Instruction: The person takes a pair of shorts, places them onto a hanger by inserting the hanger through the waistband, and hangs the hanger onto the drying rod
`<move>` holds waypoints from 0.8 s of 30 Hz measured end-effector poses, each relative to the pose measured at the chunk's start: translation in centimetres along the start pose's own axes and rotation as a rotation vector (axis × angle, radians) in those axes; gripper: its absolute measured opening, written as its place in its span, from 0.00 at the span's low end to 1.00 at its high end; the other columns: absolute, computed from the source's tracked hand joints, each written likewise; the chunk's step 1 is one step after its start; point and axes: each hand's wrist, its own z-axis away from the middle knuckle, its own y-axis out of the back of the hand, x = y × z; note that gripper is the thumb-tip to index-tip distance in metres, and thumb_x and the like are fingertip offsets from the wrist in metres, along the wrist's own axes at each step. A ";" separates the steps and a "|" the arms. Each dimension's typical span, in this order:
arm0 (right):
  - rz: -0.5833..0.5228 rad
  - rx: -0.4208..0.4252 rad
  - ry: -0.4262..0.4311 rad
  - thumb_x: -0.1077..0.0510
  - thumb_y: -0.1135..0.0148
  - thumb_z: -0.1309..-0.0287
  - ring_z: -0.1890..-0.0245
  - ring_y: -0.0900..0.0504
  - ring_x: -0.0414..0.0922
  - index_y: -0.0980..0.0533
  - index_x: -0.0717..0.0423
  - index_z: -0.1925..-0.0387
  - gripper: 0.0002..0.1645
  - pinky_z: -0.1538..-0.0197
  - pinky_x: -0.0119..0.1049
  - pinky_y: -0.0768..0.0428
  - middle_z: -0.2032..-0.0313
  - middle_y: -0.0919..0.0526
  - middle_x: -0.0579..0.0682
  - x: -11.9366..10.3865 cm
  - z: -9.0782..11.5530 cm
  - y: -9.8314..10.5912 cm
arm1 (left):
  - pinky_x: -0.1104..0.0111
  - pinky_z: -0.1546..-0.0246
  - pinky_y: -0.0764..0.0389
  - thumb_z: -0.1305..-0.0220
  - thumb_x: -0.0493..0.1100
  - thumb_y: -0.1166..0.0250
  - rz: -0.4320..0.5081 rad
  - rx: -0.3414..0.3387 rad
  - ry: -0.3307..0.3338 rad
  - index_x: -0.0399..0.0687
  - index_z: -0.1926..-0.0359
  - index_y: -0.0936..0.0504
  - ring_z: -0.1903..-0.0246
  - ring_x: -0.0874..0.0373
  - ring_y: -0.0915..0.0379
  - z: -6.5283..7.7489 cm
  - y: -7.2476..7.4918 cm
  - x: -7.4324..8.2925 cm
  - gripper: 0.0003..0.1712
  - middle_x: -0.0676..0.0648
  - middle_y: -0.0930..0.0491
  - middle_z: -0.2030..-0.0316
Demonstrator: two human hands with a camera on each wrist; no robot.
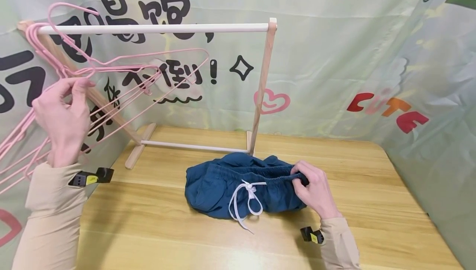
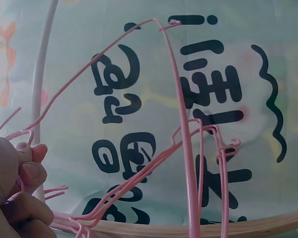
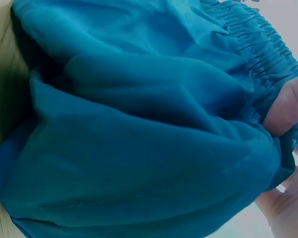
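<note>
My left hand (image 1: 65,113), raised at the left end of the rack, pinches a pink wire hanger (image 1: 163,51) just below its hook. The hook of this hanger rises above the white rail (image 1: 160,29), and its body slants out to the right. Several more pink hangers (image 1: 41,49) hang close behind that hand. Dark blue shorts (image 1: 219,189) with an elastic waistband and a tied white drawstring (image 1: 249,187) lie bunched on the table. At their right end my right hand (image 1: 316,185) grips the waistband, thumb outside, as the right wrist view of the fabric (image 3: 139,148) also shows.
The rack has wooden side posts (image 1: 262,84), wooden feet (image 1: 140,146) and a lower white bar (image 1: 193,146), standing at the back of the wooden table (image 1: 357,204). A printed curtain (image 1: 327,55) hangs behind and along both sides.
</note>
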 end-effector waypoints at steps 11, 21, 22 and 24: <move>0.051 0.013 -0.021 0.80 0.47 0.58 0.71 0.24 0.40 0.23 0.52 0.72 0.21 0.64 0.27 0.30 0.69 0.20 0.44 0.0 -0.1 0.2 | 0.81 0.68 0.45 0.32 0.57 0.35 0.095 0.042 -0.030 0.53 0.63 0.09 0.78 0.85 0.38 2.6 0.9 0.0 0.16 0.84 0.25 0.76; 0.095 0.038 -0.053 0.80 0.47 0.59 0.70 0.24 0.40 0.24 0.54 0.72 0.20 0.63 0.28 0.30 0.70 0.20 0.45 0.1 -0.1 0.1 | 0.81 0.82 0.46 0.31 0.46 0.34 0.216 -0.031 0.004 0.33 0.63 0.12 0.88 0.80 0.42 6.5 1.1 -1.0 0.17 0.79 0.25 0.79; 0.101 0.042 -0.057 0.80 0.47 0.60 0.71 0.25 0.40 0.24 0.54 0.72 0.21 0.63 0.29 0.30 0.70 0.20 0.44 0.1 -0.1 0.1 | 0.80 0.83 0.48 0.31 0.45 0.34 0.232 -0.045 -0.014 0.31 0.63 0.12 0.89 0.79 0.45 7.0 0.9 -1.2 0.17 0.78 0.26 0.81; 0.112 0.048 -0.062 0.80 0.46 0.61 0.71 0.25 0.40 0.24 0.53 0.72 0.21 0.64 0.30 0.31 0.70 0.20 0.44 0.1 -0.1 0.1 | 0.80 0.83 0.48 0.31 0.41 0.34 0.268 -0.080 -0.046 0.28 0.64 0.14 0.88 0.79 0.46 7.9 0.5 -1.7 0.15 0.78 0.27 0.82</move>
